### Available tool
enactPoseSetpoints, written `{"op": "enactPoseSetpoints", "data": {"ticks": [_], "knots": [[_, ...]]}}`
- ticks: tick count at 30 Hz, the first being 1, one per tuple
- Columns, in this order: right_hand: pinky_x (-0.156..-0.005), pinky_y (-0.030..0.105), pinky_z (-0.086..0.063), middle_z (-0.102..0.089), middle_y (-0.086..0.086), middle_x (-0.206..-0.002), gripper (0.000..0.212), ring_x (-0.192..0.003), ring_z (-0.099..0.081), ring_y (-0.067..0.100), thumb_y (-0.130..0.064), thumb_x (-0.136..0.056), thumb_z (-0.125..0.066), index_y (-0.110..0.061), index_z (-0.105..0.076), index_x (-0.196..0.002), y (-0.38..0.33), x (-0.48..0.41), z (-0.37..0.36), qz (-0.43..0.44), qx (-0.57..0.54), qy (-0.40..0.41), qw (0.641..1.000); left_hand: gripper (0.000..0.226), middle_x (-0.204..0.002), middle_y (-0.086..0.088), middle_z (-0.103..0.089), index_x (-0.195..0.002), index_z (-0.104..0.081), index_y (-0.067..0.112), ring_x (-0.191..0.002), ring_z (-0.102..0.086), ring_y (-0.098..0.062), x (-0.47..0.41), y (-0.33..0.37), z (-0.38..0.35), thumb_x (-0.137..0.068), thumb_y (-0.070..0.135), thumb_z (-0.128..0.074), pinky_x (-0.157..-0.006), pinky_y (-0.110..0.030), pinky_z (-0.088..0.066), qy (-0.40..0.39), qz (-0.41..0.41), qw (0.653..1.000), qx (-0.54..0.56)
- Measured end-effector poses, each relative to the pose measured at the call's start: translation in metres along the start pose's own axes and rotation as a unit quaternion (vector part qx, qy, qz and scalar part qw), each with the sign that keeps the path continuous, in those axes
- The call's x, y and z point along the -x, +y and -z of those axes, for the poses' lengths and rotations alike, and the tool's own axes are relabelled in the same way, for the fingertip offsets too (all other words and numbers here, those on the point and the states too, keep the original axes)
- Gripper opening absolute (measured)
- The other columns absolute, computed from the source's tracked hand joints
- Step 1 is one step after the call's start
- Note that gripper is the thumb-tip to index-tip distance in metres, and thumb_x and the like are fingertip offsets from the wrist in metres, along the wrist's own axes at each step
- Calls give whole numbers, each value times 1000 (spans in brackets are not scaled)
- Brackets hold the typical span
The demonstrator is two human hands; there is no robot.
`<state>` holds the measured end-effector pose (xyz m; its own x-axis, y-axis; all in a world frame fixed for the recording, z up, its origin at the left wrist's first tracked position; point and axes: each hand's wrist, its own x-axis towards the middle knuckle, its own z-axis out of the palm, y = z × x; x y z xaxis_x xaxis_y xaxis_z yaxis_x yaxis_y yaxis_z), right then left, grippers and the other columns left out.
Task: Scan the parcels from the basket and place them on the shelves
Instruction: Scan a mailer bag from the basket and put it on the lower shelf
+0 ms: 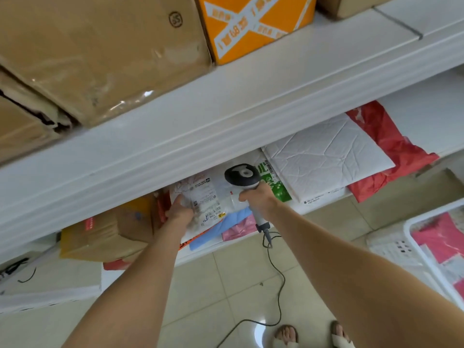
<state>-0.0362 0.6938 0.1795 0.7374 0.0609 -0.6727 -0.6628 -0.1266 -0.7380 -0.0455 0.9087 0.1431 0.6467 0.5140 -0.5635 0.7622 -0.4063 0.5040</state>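
Observation:
My left hand [180, 210] grips the left edge of a white plastic parcel [206, 197] with a printed label, lying on the lower shelf [308, 208] atop blue and pink mailers. My right hand [258, 198] holds the handle of a barcode scanner [242, 175]; its black and white head sits just above the parcel's right end. The scanner's cable [276, 277] hangs down to the floor. A white basket [411, 224] with pink parcels stands at the right edge.
A white padded envelope [324, 156] and a red bag [386, 146] lie to the right on the same shelf. Brown cartons [108, 234] sit to the left. The shelf above carries a large brown box [100, 54] and an orange box [253, 23]. Tiled floor lies below.

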Motion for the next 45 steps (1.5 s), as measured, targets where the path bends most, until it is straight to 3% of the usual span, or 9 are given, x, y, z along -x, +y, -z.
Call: {"op": "enactPoseSetpoints", "data": {"ticks": [3,7,10,13,19,23,32,40,45], "knots": [[-61,26,-41,-51,6,-73,21,-66,-48,17,7,-80,-65,-9,-52,-78,0,-1,-1,-13,-13,-3,1000,64,-145,-17,-36,-142,-40,16,-120,-45,-31,-9,-3,-7,-85,-6,-61,-78,-33,-47,-46,2,999,-23],[-60,25,-40,-49,4,-71,23,-65,-46,15,6,-83,-63,-11,-51,-74,0,5,5,-22,-21,-13,999,64,-146,-19,-35,-145,-36,14,-130,-38,-34,-11,2,-13,-86,-6,-55,-99,-43,-46,-36,7,995,-96],[-54,23,-34,-49,3,-70,24,-64,-45,13,4,-83,-63,-13,-52,-70,-2,11,13,-12,-32,-6,999,61,-144,-16,-38,-145,-36,19,-128,-39,-33,-5,17,-12,-88,3,-53,-95,-32,-44,0,9,984,-180],[-54,23,-34,-49,3,-68,22,-65,-47,18,4,-82,-63,-13,-55,-69,-6,19,27,10,-62,14,998,50,-137,-18,-47,-139,-42,8,-127,-42,-33,4,40,-14,-90,6,-52,-85,-27,-34,29,-6,972,-231],[-62,33,-44,-50,8,-66,17,-61,-49,21,0,-79,-65,-9,-56,-68,-20,49,87,10,-115,82,990,47,-134,-21,-51,-135,-48,6,-118,-53,-36,47,103,-42,-88,6,-51,-96,-40,-48,14,-126,977,-172],[-68,34,-49,-49,7,-77,10,-71,-49,18,3,-83,-62,-6,-59,-85,-19,73,152,24,-201,107,973,48,-135,-20,-50,-136,-46,5,-119,-53,-34,106,158,-86,-89,5,-55,-96,-34,-46,-55,-179,972,-142],[-59,32,-44,-55,11,-67,16,-62,-53,23,8,-79,-58,-6,-56,-73,33,143,326,43,-336,251,907,48,-137,-15,-47,-137,-47,11,-113,-56,-30,254,241,-235,-89,9,-56,-82,-25,-41,-154,-290,931,-160],[-63,32,-46,-56,6,-71,17,-65,-55,18,6,-84,-56,-10,-57,-79,113,206,475,42,-420,330,844,49,-134,-11,-54,-134,-50,10,-118,-54,-27,381,270,-374,-86,9,-60,-100,-30,-43,-222,-339,894,-189],[-56,28,-46,-57,8,-69,11,-59,-54,19,4,-82,-58,-7,-56,-81,160,228,542,13,-437,371,819,49,-137,-10,-49,-135,-48,13,-117,-53,-25,435,275,-445,-88,12,-60,-94,-29,-42,-256,-347,878,-207]]}}
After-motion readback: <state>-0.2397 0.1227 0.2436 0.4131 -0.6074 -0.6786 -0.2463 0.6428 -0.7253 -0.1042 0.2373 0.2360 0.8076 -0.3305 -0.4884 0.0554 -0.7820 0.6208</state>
